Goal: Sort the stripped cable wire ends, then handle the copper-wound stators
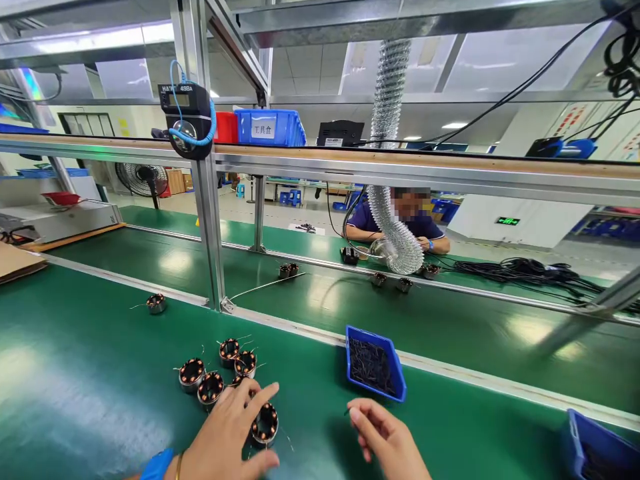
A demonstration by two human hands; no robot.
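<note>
Several round motor stators with copper windings and loose wire ends stand in a cluster on the green bench, such as the stator [192, 373] at the cluster's left. My left hand [225, 433] is open over the cluster, fingers spread, partly hiding some of them. One stator [265, 424] sits in the gap between its thumb and index finger; whether they touch it I cannot tell. Farther right, my right hand [383, 437] pinches a small dark tube piece [347, 412] between thumb and index finger. Just beyond it, a blue bin [401, 377] holds many thin black tube pieces [370, 363].
A second blue bin [575, 443] stands at the lower right. A lone stator [156, 304] is at the left, near a metal post [207, 220]. Across the green belt [450, 313], a person [360, 223] sits behind a flexible silver duct [393, 220]. Black cables [525, 273] lie beyond.
</note>
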